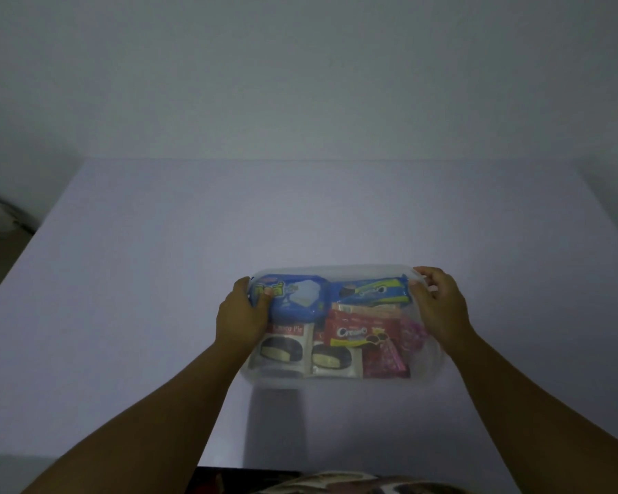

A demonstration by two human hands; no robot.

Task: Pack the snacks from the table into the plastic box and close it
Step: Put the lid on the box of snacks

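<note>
— What is in the clear plastic box [427, 365]?
— Blue cookie packs [293, 297] at the back, red "Creamo" packs [357, 331] and white "Choco Pie" packs [286, 349] in front.
— Where is it?
— On the white table [157, 279], by a plain wall [300, 65].
— And the hands?
— The left hand [241, 315] and right hand [439, 304] each curl round one end of the box.

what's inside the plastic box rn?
In the box: two blue biscuit packs at the back, two choco pies in front, a red Creamo pack, pink wrappers. Anything beneath them, or under the hands at the ends, is hidden.
</note>
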